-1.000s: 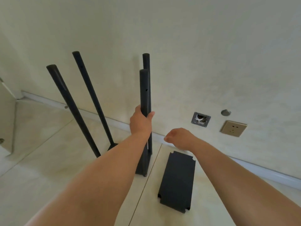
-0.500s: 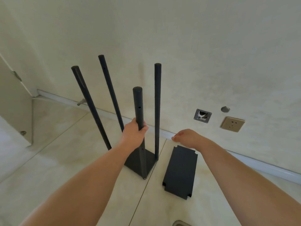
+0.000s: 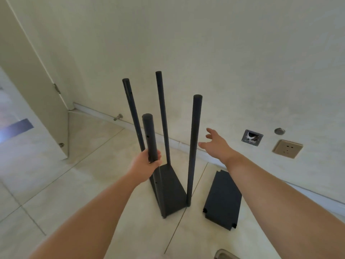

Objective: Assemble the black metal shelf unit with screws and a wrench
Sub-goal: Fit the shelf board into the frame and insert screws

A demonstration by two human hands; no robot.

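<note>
On tile, black four-post shelf unit [image 3: 169, 186]

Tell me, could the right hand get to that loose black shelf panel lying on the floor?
Probably yes. The right hand is open and holds nothing, and the loose shelf panel lies flat just below its forearm with nothing on top or in between.
</note>
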